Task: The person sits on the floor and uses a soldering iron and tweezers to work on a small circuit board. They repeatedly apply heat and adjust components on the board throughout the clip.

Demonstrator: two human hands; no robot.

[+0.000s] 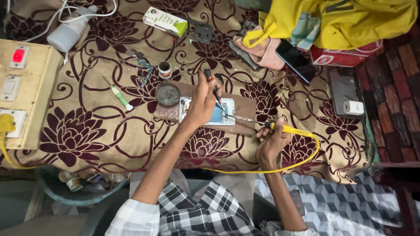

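An opened phone (218,114) lies on a brown wooden board (249,109) on the flower-patterned cloth. My left hand (202,101) rests over the phone and pinches dark tweezers (211,83) whose tips reach down to it. My right hand (270,142) grips a yellow-handled soldering iron (288,129) to the right of the board. The iron's metal tip (238,117) points left and meets the phone's lower right edge. A yellow cable (280,168) loops from the iron around my right wrist.
A round dark tin (168,94) sits on the board's left end, a small pot (164,69) and a green-handled screwdriver (119,95) beyond it. A switchboard box (22,91) stands at left. A black phone (295,59), yellow cloth (350,19) and white charger (352,107) lie at right.
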